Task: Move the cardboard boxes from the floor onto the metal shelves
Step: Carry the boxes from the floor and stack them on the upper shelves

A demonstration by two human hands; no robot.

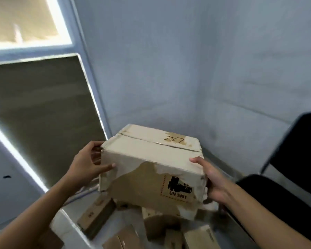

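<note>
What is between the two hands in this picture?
In the head view, the worn cardboard box marked UN 3481 fills the stretch: the left hand holds one side, the right hand the other.

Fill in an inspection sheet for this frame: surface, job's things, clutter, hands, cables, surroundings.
Surface: pale floor, partly covered by boxes.
Job's things: torn cardboard box marked UN 3481, held in the air; small cardboard boxes lying below it.
Clutter: nothing seen beyond the boxes.
Hands: left hand grips the box's left edge; right hand grips its right side, fingers hidden.
Cables: nothing seen for certain.
Surroundings: blue-grey wall, black chair at right, window upper left.
</note>
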